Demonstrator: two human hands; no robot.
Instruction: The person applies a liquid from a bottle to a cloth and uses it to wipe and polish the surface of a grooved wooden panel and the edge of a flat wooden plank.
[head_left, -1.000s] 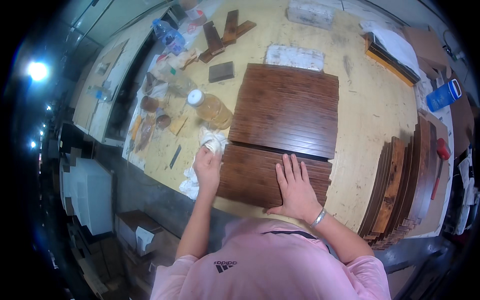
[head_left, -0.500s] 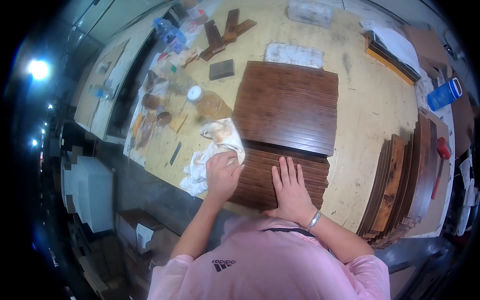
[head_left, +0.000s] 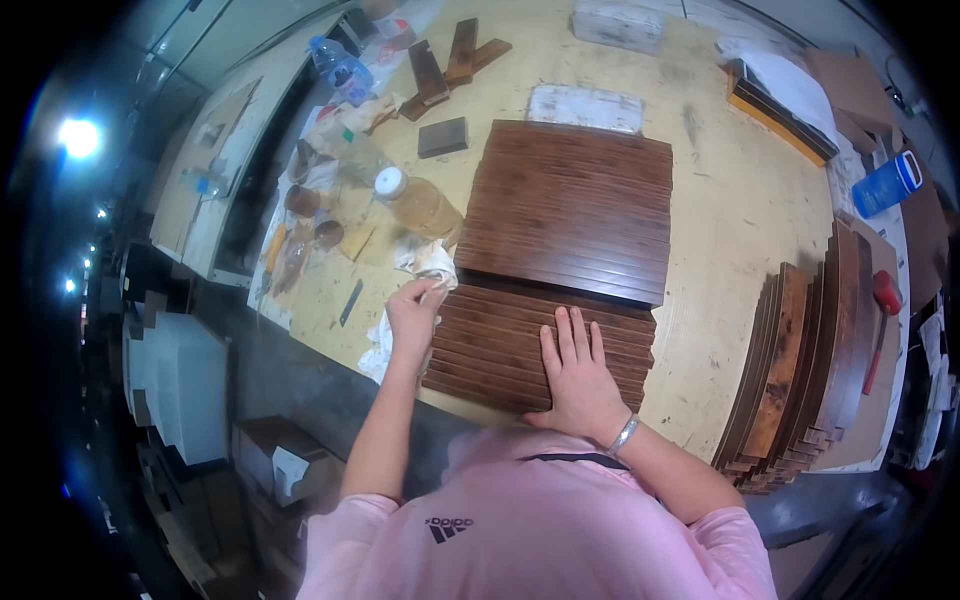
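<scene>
Lying partly under the right hand (head_left: 580, 385), laid flat with fingers outstretched, the nearer wooden slats (head_left: 490, 350), dark brown and streaked, were set side by side on the counter (head_left: 725, 230). At their left ends, a crumpled white cloth (head_left: 436, 262) was pinched by the left hand (head_left: 411, 322).

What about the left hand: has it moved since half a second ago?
Yes: judged against the white-capped bottle, the left hand has shifted leftward and slightly up the picture.
</scene>
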